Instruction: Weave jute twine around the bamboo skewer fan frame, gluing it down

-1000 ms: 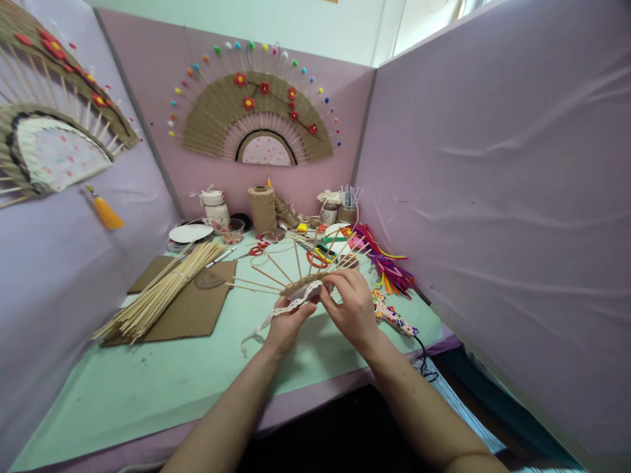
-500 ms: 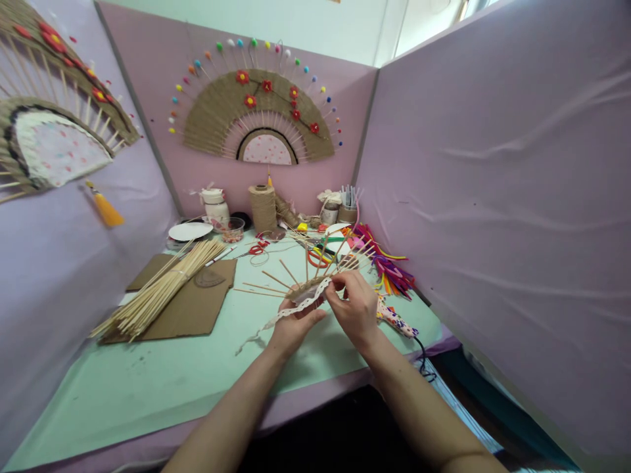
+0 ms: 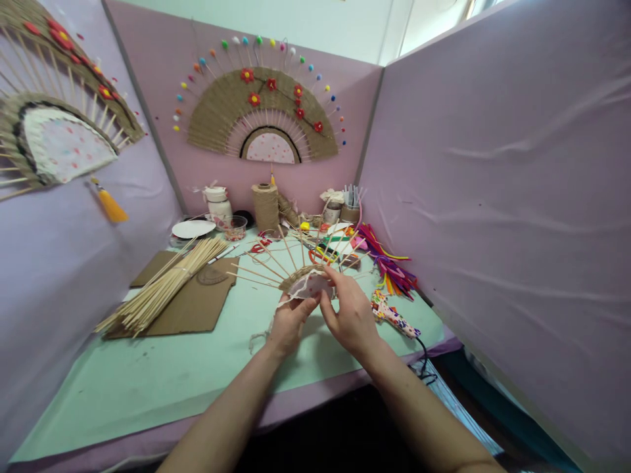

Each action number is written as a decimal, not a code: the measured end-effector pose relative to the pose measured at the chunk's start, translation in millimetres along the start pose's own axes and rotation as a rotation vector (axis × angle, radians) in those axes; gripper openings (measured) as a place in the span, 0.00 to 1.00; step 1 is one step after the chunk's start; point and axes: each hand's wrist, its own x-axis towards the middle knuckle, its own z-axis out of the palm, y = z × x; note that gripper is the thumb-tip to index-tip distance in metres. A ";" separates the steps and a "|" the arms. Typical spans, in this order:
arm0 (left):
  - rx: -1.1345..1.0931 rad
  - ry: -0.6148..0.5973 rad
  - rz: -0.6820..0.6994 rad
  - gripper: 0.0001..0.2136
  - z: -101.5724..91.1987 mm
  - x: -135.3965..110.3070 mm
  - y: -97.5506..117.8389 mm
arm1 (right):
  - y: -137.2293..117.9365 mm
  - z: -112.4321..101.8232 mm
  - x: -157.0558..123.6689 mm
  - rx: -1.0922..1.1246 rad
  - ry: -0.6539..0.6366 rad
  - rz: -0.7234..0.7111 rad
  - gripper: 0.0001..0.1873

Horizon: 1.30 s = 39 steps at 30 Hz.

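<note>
A small fan [image 3: 306, 281] made of thin wooden sticks, with a jute-wrapped arc and a pale dotted half-circle, is held upright above the mint green table [image 3: 148, 374]. My left hand [image 3: 288, 322] grips its lower left edge with closed fingers. My right hand [image 3: 351, 312] pinches its right side near the jute arc. A strip of white lace trim [image 3: 263, 332] hangs from under the left hand down to the table.
A bundle of wooden sticks [image 3: 162, 289] lies on brown cardboard [image 3: 197, 309] at the left. A jute twine spool [image 3: 266, 207], jars, red scissors [image 3: 257, 247] and coloured foam strips [image 3: 387, 266] stand behind. A patterned glue gun [image 3: 394, 315] lies right of my hands. Finished fans hang on the walls.
The fan has been turned up, so its pale half-circle now faces me. The lace strip, stretched along the arc before, now hangs lower beneath my left hand.
</note>
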 end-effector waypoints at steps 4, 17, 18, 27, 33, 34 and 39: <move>-0.158 0.039 -0.062 0.23 5.8 0.6 6.3 | 5.8 2.7 4.7 0.196 0.133 -0.003 0.25; -0.493 0.128 -0.044 0.22 2.7 10.6 30.6 | 7.1 49.5 -18.5 1.045 -0.225 0.857 0.19; -0.485 0.111 -0.053 0.23 3.6 10.1 30.1 | 5.9 54.9 -12.2 1.164 -0.190 0.893 0.20; -0.207 -0.148 -0.483 0.36 -16.8 -3.2 33.8 | 20.3 71.8 15.1 1.349 0.202 1.267 0.15; 0.182 -0.199 -0.598 0.16 -55.4 -47.0 66.4 | 32.7 57.0 16.5 1.382 0.221 1.347 0.10; 0.265 -0.096 -0.512 0.13 -58.9 -50.1 70.6 | 31.9 55.4 17.3 1.378 0.224 1.351 0.10; 0.699 0.315 0.015 0.18 -53.5 -41.0 69.0 | 23.4 53.9 16.9 1.330 0.214 1.280 0.12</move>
